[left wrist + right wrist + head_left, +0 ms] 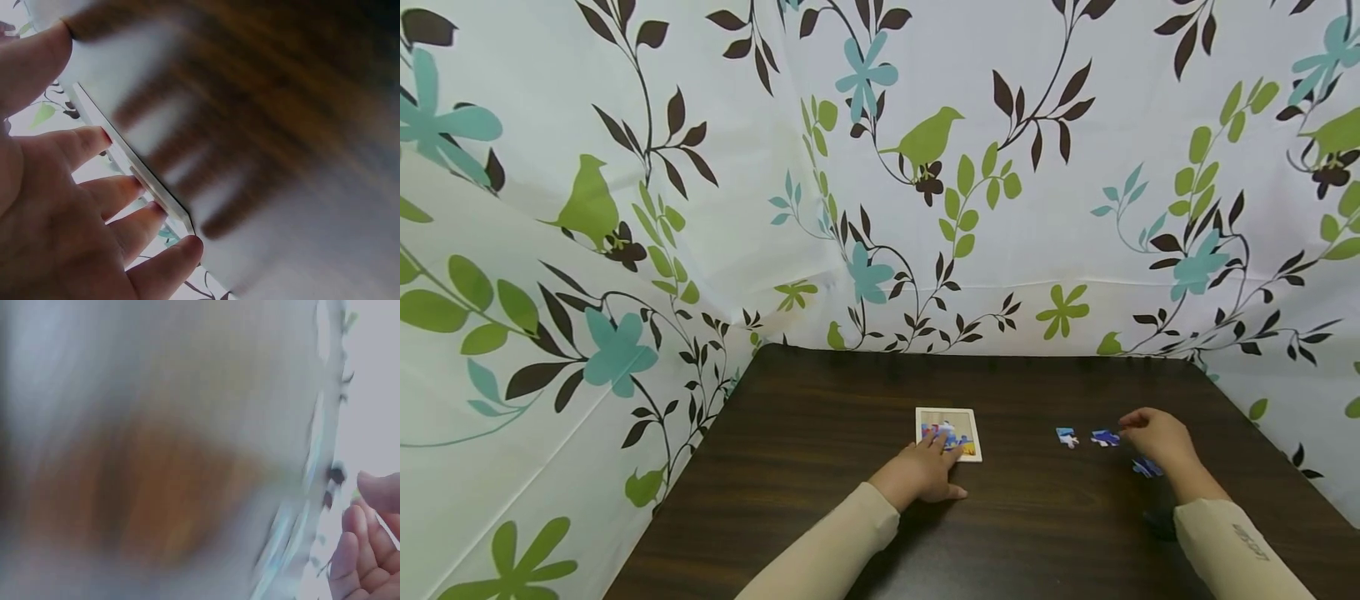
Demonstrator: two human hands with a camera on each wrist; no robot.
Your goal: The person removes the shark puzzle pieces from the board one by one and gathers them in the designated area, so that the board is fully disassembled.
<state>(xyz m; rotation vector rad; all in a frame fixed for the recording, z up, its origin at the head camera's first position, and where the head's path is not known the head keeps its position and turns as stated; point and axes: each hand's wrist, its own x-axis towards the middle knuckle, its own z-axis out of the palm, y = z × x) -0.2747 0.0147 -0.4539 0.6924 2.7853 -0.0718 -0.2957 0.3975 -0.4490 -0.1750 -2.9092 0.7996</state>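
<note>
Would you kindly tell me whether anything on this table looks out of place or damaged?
Nothing stands out as spilled or visibly damaged. Three puzzle pieces lie loose on the table, apart from the puzzle tray that the left hand touches, but that seems ordinary for a puzzle in progress.

The left hand (922, 472) partly hides the framed puzzle (955, 419); the right wrist view blurs the tabletop (156, 475).

Puzzle pieces (1105, 437) are blue and white, the puzzle frame (974, 435) cream, the table (1037, 517) wood-grained dark brown.
</note>
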